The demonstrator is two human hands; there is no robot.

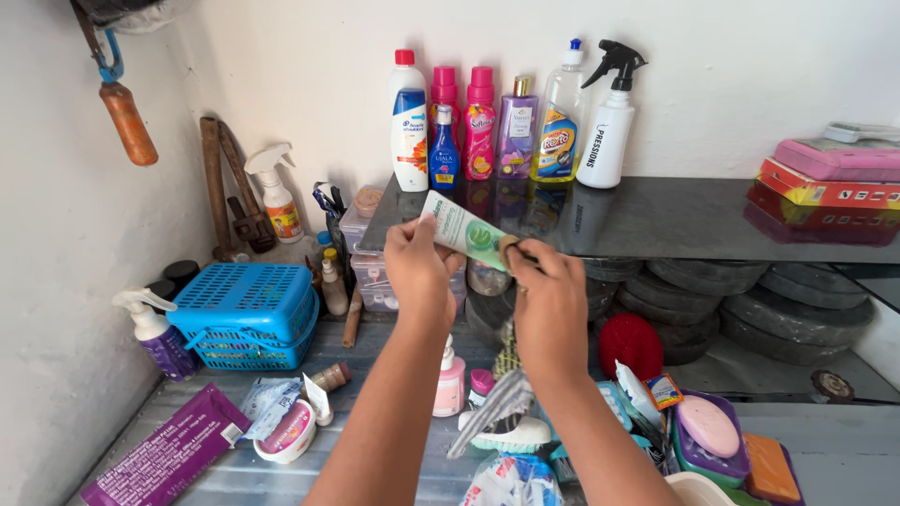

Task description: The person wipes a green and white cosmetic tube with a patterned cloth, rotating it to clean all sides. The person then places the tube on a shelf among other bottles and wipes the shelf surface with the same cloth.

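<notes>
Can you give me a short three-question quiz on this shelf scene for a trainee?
1. True or false: both hands are on the green and white tube.
2. Which hand's fingers are at the tube's cap end? A) left hand B) right hand
3. Fill in: the blue plastic basket sits to the ____ of the person's arms.

Key:
1. True. The left hand grips the flat end and the right hand pinches the cap end.
2. B.
3. Left, below the dark shelf that carries the row of bottles, among them the white spray bottle.
</notes>
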